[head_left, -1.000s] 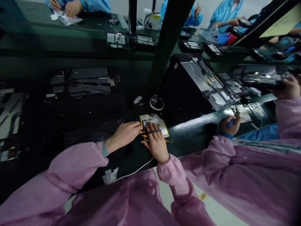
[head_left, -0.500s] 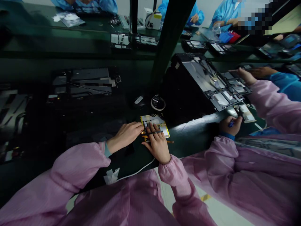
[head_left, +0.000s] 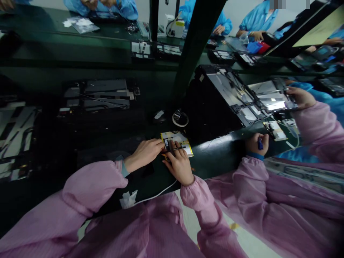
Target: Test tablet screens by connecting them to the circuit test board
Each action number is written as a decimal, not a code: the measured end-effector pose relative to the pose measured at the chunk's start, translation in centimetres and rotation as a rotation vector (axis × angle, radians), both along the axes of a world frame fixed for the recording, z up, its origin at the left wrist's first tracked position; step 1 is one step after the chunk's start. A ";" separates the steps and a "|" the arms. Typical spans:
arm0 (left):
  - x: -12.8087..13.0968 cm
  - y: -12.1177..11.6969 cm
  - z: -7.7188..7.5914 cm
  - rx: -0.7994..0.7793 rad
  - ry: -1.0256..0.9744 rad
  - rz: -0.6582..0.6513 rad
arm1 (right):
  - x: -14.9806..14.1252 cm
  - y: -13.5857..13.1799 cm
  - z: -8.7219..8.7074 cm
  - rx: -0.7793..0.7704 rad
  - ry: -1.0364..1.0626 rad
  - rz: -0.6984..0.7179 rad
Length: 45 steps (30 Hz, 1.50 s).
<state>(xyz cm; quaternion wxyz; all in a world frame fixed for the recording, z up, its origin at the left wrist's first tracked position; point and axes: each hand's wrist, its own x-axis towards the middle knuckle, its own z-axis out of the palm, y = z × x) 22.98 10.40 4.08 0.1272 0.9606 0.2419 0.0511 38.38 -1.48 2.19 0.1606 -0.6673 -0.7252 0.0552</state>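
Observation:
A flat white pack with yellow edges (head_left: 189, 150), which looks like a battery pack, lies on the dark green bench in front of me. A black strip with a white label (head_left: 167, 144) runs along its left part. My left hand (head_left: 146, 154) is closed at the pack's left edge, thumb and fingertips together; what they pinch is too small to make out. My right hand (head_left: 180, 166) lies over the pack with its fingers stretched out on it and the thumb apart. A thin dark strip (head_left: 183, 147) crosses at these fingers. Beside the thumb, a bit of orange shows.
A tall stack of black device housings (head_left: 215, 104) stands to the right. More opened housings (head_left: 104, 94) lie to the left. Behind the pack are a white cable coil (head_left: 180, 118) and a computer mouse (head_left: 159, 115). A co-worker's hand (head_left: 302, 97) at right holds a device panel (head_left: 271, 95).
My hands stay at the pack; my right fingers have shifted slightly, and more of the labelled black strip shows. The co-worker's far hand now holds a panel tilted up beside the stack.

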 end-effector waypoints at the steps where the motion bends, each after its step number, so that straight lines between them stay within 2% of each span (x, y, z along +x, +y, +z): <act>1: 0.0 0.0 -0.1 -0.004 -0.006 0.007 | -0.1 0.0 0.0 -0.001 0.004 -0.002; 4: -0.1 0.1 -0.1 -0.026 -0.047 0.025 | -0.2 0.0 -0.2 0.005 0.013 -0.003; 7: -0.1 0.0 0.2 -0.025 -0.178 0.016 | 0.0 0.2 -0.5 0.030 0.042 -0.003; 11: 0.0 -0.7 1.1 -0.053 -0.343 -0.057 | 0.9 -0.3 0.5 0.056 0.019 0.031; 14: 0.1 -1.4 1.4 -0.152 -0.349 -0.157 | 2.1 -2.2 2.0 0.044 -0.059 -0.078; 16: 0.1 -1.8 1.4 -0.210 -0.348 -0.174 | 3.0 -3.7 2.6 0.006 -0.126 -0.188; 18: 0.1 -2.0 1.4 -0.284 -0.379 -0.180 | 3.8 -5.1 2.6 -0.014 -0.170 -0.259; 21: 0.0 -2.4 1.6 -0.435 -0.458 -0.211 | 4.5 -6.1 1.4 0.063 -0.132 -0.298; 25: -0.2 -3.0 2.2 -0.598 -0.531 -0.202 | 4.8 -5.5 -0.6 0.242 0.011 -0.421; 28: -0.3 -3.2 2.6 -0.645 -0.548 -0.180 | 4.6 -4.7 -1.0 0.265 0.233 -0.465; 33: -0.5 -3.4 3.0 -0.649 -0.558 -0.111 | 3.3 -3.7 -0.2 0.206 0.851 -0.508; 36: -0.6 -3.8 3.1 -0.563 -0.627 -0.122 | 1.7 -3.2 0.1 0.139 1.250 -0.434; 38: -0.6 -4.0 3.0 -0.525 -0.657 -0.154 | 0.5 -2.8 0.0 0.121 1.402 -0.355; 41: -0.5 -4.2 2.4 -0.521 -0.640 -0.198 | -1.1 -2.3 -0.5 0.149 1.448 -0.273; 45: -0.5 -4.1 1.6 -0.515 -0.583 -0.234 | -2.4 -2.2 -1.1 0.226 1.180 -0.280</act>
